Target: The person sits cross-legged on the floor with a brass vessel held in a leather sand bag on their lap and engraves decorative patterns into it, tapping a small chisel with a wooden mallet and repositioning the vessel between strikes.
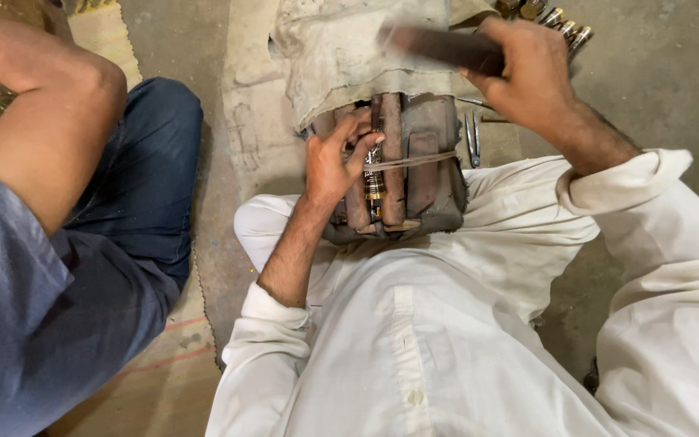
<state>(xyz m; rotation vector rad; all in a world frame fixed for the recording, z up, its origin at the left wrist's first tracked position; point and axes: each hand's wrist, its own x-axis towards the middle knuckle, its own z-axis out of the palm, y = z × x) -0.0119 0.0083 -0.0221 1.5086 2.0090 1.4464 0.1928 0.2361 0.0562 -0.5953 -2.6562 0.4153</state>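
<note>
I sit on the floor in white clothes with a worn wooden block jig (418,162) between my knees. A small brass and silver metal piece (374,180) stands clamped between its wooden bars, with a cord stretched across. My left hand (335,158) grips the left bar and steadies the metal piece with thumb and fingers. My right hand (527,69) is raised above the jig, shut on a dark flat bar-shaped tool (438,44), which is blurred by motion.
Another person in blue clothes (66,267) sits close at the left, an arm (42,105) bent. Pliers (473,137) lie on the floor right of the jig. Several finished brass pieces (564,24) lie at the top right. A dirty cloth (349,48) covers the block's far end.
</note>
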